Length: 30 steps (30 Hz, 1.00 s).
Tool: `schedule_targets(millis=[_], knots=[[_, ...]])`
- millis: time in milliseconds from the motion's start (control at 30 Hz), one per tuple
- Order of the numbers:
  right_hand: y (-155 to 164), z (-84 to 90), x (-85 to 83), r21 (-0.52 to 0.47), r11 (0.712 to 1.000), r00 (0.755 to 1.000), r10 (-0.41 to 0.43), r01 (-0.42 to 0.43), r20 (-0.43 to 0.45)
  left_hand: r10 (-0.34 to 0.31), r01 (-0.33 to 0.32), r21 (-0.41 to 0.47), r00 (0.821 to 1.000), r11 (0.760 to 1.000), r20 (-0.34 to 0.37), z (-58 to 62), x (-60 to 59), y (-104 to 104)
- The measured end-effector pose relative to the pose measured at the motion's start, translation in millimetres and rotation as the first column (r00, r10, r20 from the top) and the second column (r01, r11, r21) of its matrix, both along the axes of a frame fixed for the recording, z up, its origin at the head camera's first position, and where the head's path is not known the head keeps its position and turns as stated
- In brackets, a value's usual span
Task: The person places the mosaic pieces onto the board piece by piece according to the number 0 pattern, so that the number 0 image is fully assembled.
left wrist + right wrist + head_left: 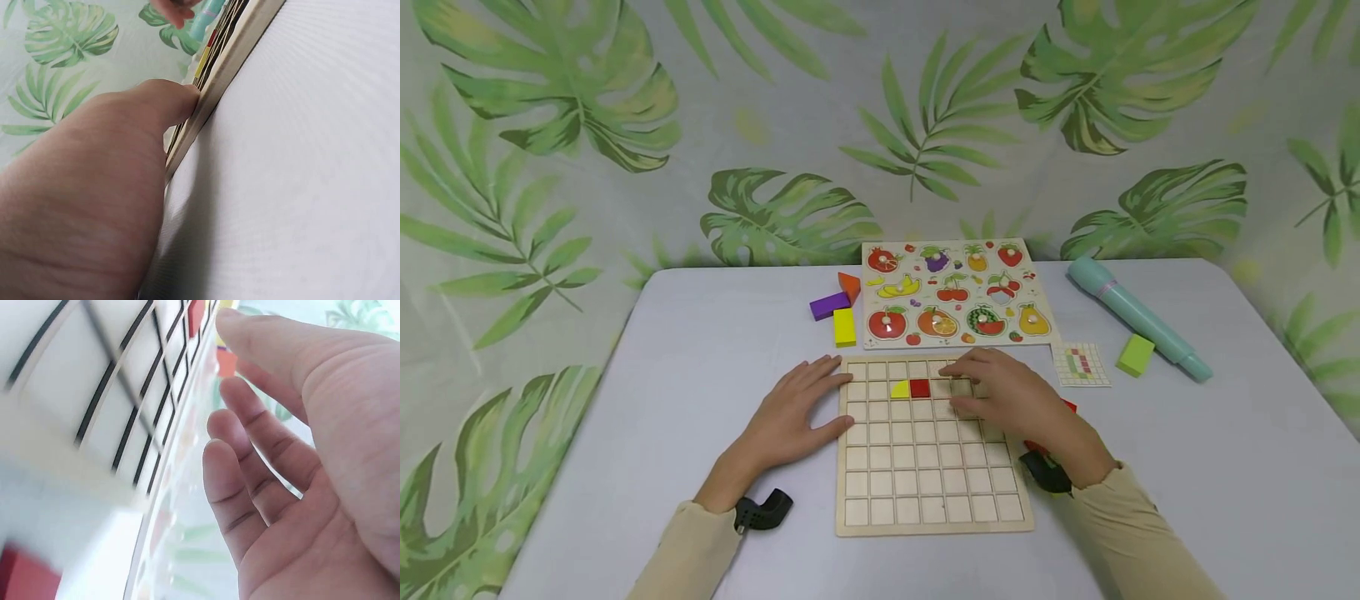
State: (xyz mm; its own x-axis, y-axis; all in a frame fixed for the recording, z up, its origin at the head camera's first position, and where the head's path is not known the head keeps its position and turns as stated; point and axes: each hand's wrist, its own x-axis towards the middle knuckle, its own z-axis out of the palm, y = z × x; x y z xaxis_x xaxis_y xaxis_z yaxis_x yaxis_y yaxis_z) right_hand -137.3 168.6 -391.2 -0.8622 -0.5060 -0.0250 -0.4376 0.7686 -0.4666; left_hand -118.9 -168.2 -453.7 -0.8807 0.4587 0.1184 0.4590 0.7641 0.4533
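Observation:
A wooden grid board [901, 483] lies flat on the table. In its upper part a yellow piece with a curved edge [900, 390] sits in a cell beside a red square [920, 388]. My left hand [784, 419] rests at the board's left edge, the thumb [178, 103] touching the rim and the fingers spread. Over the board's upper right is my right hand [1011, 398]; its fingers [228, 478] are loosely bent, with nothing between them and the thumb. Red pieces [1069, 406] lie partly hidden under the right wrist.
Behind the board lies a fruit puzzle [958, 296]. Purple [829, 306], yellow [845, 327] and orange [849, 287] blocks lie to its left. At the right are a pattern card [1082, 365], a green block [1136, 355] and a teal stick-like object [1138, 318].

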Motion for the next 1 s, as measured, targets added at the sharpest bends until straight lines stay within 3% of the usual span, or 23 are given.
schedule_targets(millis=[167,467,1000], knots=[[24,1.2,7.2,-0.018,1.000,1.000,-0.019,0.019,-0.001,0.006,-0.006,-0.012,1.000,1.000,0.009,-2.7,-0.9,0],[73,-9.2,14.0,-0.090,0.994,0.995,-0.063,0.070,0.076,0.004,-0.004,0.001,1.000,1.000,-0.008,-1.6,-0.9,-1],[121,-17.4,29.8,-0.050,0.996,0.997,-0.071,0.070,-0.021,0.011,-0.011,0.002,1.000,1.000,0.019,-4.2,-2.0,0]])
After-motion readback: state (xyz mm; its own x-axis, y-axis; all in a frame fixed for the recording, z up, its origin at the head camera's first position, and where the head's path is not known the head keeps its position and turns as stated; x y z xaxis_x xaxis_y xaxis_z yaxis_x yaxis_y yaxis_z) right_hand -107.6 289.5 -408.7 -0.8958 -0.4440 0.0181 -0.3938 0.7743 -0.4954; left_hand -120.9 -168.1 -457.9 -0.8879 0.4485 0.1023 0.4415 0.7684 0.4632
